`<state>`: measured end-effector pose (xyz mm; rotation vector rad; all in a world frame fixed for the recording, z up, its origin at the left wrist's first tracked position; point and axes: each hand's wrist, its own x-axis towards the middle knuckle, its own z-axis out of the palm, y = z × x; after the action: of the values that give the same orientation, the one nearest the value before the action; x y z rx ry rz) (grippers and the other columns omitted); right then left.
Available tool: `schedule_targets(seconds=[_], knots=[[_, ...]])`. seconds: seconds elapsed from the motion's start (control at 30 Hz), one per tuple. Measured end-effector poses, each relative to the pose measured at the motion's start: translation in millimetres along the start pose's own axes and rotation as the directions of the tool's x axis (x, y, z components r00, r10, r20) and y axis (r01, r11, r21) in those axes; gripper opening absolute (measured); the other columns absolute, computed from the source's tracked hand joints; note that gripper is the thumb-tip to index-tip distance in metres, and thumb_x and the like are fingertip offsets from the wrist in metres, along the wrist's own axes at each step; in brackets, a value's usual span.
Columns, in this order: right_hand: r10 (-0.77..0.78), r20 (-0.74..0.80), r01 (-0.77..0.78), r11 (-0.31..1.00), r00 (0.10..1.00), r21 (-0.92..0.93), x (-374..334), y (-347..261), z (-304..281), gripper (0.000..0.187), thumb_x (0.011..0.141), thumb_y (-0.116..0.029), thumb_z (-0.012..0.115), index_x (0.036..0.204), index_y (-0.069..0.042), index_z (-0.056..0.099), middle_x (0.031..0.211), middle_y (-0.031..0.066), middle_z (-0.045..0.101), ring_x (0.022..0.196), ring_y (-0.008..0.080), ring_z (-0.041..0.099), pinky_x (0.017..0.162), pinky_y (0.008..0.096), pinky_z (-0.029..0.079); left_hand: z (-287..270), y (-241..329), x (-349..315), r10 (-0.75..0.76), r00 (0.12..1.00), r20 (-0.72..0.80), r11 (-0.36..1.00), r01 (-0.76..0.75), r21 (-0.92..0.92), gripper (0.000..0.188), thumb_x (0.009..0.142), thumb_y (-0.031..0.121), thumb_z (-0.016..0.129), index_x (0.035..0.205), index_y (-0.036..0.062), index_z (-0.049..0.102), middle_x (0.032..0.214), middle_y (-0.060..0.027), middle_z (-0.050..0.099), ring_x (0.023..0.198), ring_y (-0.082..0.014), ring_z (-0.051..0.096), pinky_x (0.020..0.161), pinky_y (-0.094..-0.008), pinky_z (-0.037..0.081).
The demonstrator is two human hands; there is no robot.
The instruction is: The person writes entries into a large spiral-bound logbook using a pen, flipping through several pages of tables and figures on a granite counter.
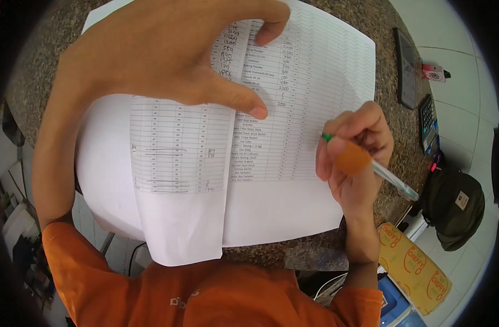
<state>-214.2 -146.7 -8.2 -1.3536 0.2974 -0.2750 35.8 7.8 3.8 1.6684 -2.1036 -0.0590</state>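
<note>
the left hand, cut off by the top edge, hides part of the paper sheets and their handwriting. a blurred orange patch, impossible to identify, covers the middle of the pen and some of the right hand. details on the phone are too small to tell.

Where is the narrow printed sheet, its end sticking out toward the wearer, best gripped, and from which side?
Probably pinch the narrow sheet at its lower end, coming from the wearer's side: that end juts past the wider paper at its right, giving a free edge. The left hand spreads over its upper part, so approaching from there looks awkward.
</note>
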Motion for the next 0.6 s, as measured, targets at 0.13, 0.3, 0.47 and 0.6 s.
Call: schedule_targets(seconds=[0.13,0.3,0.47,0.6], knots=[[0.062,-0.067,-0.050,0.985,0.996,0.164,2,-7,9,0.033,0.110,-0.028,0.042,0.102,0.001,0.055,0.079,0.0213,0.070,0.058,0.0208,0.068,0.051,0.0281,0.054,2,-5,7,0.034,0.999,-0.039,0.999,-0.034,0.003,0.052,0.077,0.044,0.087,0.080,0.0052,0.053,0.139,-0.0336,0.046,0.131,-0.0481,0.046,0.105,-0.0540,0.043],[0.042,0.001,-0.042,0.998,0.999,0.047,8,-5,6,0.053,0.112,-0.041,0.028,0.105,0.003,0.057,0.083,0.0238,0.071,0.064,0.0240,0.071,0.055,0.0299,0.057,-5,0,10,-0.060,0.996,-0.059,0.993,0.054,-0.107,0.056,0.077,0.045,0.087,0.073,0.0074,0.045,0.133,-0.0318,0.051,0.121,-0.0433,0.052,0.099,-0.0509,0.046],[0.030,0.068,-0.015,0.977,0.997,-0.213,-16,-7,53,0.020,0.100,-0.019,0.062,0.091,-0.003,0.053,0.078,0.0112,0.068,0.068,0.0176,0.069,0.060,0.0249,0.054,-10,0,8,-0.063,0.990,-0.125,0.989,0.045,-0.138,0.053,0.085,0.052,0.078,0.087,0.0047,0.055,0.130,-0.0277,0.055,0.120,-0.0392,0.055,0.100,-0.0490,0.045],[-0.052,0.052,0.070,0.902,0.997,-0.426,-52,-13,104,0.028,0.086,-0.010,0.079,0.084,-0.007,0.051,0.068,0.0036,0.060,0.058,0.0083,0.060,0.051,0.0238,0.048,-3,-6,9,-0.044,0.974,-0.221,0.998,0.034,-0.047,0.059,0.072,0.030,0.086,0.125,0.0133,0.067,0.140,-0.0135,0.058,0.128,-0.0353,0.055,0.105,-0.0494,0.045]])
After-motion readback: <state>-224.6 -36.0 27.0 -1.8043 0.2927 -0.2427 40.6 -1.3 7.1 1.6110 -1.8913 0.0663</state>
